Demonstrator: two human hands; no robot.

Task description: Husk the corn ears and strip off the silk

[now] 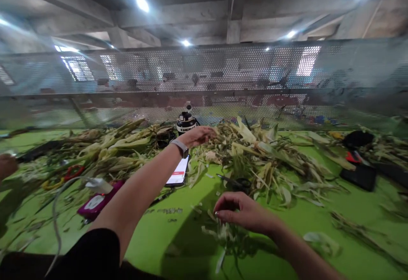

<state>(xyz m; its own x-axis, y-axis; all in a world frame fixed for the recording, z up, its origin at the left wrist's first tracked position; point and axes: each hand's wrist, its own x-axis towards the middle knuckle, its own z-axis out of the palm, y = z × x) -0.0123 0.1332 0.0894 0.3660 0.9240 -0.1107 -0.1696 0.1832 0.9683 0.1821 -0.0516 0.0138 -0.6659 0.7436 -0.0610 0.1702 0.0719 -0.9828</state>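
My left hand (199, 136) is stretched forward over the table, with a watch on its wrist. Its fingers reach out at the edge of a heap of dried corn husks (245, 137), slightly blurred. Nearer to me, my right hand (240, 212) has its thumb and index finger pinched together. Whatever lies between those fingertips is too small to make out. Pale shredded husk strips (225, 233) are just below them. Dark-handled scissors (237, 183) lie beyond my right hand, partly under husks.
A lit phone (177, 173) lies beneath my left forearm, near a black bottle (185, 123). To the left are a purple device (95, 205) with a cable and more husks (124, 142). Another person's hand (7, 165) shows at the left edge. A perforated metal screen (216, 69) stands behind.
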